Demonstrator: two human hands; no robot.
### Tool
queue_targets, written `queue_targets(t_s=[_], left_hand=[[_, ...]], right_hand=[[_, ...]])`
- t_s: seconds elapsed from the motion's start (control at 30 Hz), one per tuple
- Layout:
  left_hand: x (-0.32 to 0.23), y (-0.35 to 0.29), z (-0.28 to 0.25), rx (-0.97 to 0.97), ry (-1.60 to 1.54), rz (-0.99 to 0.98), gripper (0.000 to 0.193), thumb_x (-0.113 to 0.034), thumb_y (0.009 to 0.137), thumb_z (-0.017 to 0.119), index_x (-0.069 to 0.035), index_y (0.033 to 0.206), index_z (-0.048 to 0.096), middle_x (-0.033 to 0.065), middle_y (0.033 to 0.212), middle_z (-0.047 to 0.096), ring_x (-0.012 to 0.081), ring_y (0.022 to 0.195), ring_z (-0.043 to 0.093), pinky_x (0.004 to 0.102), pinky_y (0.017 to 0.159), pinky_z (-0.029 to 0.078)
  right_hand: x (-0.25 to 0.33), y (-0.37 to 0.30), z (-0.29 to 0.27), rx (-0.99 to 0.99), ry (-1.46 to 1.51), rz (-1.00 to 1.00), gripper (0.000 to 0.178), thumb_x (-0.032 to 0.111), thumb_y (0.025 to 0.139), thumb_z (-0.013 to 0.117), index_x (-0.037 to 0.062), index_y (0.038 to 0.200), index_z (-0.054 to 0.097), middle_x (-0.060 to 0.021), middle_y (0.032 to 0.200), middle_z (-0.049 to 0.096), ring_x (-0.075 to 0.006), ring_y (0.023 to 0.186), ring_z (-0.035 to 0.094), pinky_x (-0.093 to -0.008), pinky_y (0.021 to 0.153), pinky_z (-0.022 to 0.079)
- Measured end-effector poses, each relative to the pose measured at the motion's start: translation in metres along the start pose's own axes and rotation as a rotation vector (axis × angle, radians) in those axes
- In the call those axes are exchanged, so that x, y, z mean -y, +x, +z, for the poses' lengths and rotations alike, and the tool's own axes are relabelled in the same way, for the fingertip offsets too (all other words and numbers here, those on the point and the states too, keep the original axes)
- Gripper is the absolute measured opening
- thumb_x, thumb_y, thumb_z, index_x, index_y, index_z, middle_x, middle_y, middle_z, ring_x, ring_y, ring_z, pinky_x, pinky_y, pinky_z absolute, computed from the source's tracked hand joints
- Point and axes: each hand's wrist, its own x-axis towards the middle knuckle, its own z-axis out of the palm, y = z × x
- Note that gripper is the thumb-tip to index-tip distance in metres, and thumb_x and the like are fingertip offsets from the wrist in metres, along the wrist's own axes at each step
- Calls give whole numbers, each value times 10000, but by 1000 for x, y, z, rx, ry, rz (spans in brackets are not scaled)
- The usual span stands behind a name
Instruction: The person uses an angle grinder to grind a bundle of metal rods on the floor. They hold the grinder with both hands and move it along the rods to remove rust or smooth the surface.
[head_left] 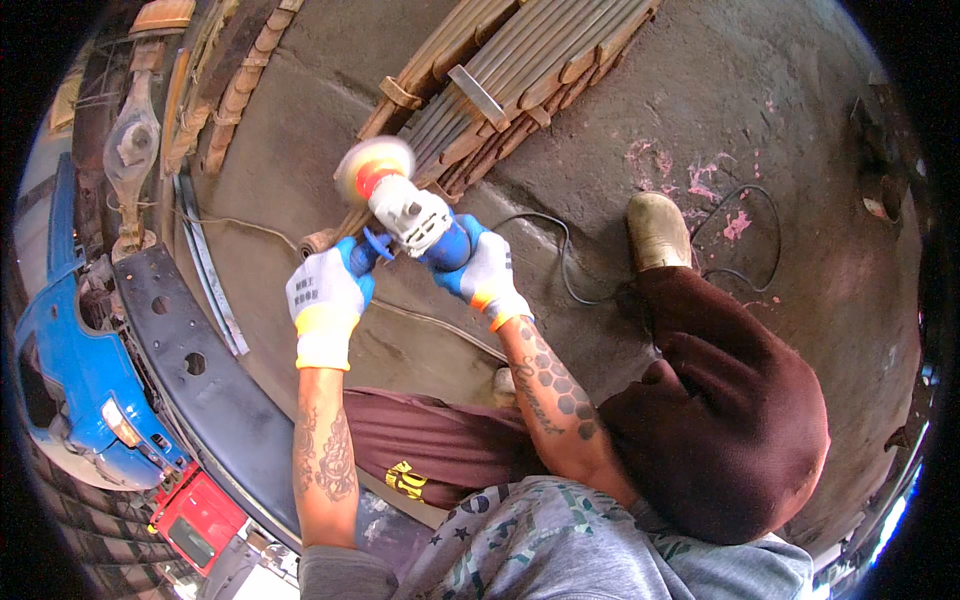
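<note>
Both my hands hold an angle grinder with a white head and a blue body. My left hand, in a grey and blue work glove with a yellow cuff, is closed around the side handle. The fingers of my right hand, gloved alike, wrap the blue body. A pale disc with an orange centre sits at the grinder's far end, blurred as if spinning. It overlaps the near end of a stack of rusty leaf springs; whether it touches them I cannot tell.
A black cord loops over the concrete floor past my boot. Metal strips and a long black beam with holes lie left. Beyond stand a blue truck cab and a red vehicle. More rusty springs are far left.
</note>
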Motion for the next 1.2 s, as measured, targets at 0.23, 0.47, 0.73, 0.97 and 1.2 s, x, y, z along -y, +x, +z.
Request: queue_targets(t_s=[0.23, 0.47, 0.73, 0.97, 1.2], left_hand=[[-20, 12, -29, -11, -3, 49, 164, -293, 888, 717, -154, 972, 743, 225, 949, 765, 472, 915, 728, 585, 803, 579], [11, -2, -8, 27, -35, -53, 211, -323, 913, 688, -159, 1023, 762, 232, 962, 764, 467, 923, 737, 577, 834, 591], [11, 9, -2, -20, -28, -2, 176, -287, 891, 697, -151, 986, 755, 233, 928, 758, 478, 917, 728, 580, 809, 585], [-33, 38, -39, -16, -19, 169, 147, -251, 843, 741, -167, 963, 741, 200, 938, 769, 459, 917, 733, 567, 810, 592], [-58, 50, -53, -20, 18, 199, 140, -239, 863, 737, -179, 990, 744, 189, 959, 777, 444, 929, 743, 558, 828, 599]], right_hand=[[3, 14, -4, -66, -1, 86, 620, 306, 625, 928, 130, 1182, 720, -192, 1009, 798, -387, 941, 786, -452, 852, 628], [7, 5, 11, 47, -41, 15, 565, 293, 677, 902, 129, 1180, 706, -192, 1025, 793, -378, 940, 782, -451, 839, 619], [7, 7, 9, 7, -41, 10, 546, 303, 687, 868, 137, 1179, 698, -192, 1004, 788, -398, 925, 775, -471, 835, 618], [-1, 25, -14, -169, 13, 89, 601, 324, 645, 930, 146, 1174, 707, -174, 1005, 803, -368, 931, 791, -441, 836, 624], [15, 37, -33, -207, 9, 152, 622, 275, 678, 928, 55, 1217, 708, -178, 1081, 812, -277, 982, 805, -404, 885, 624]])
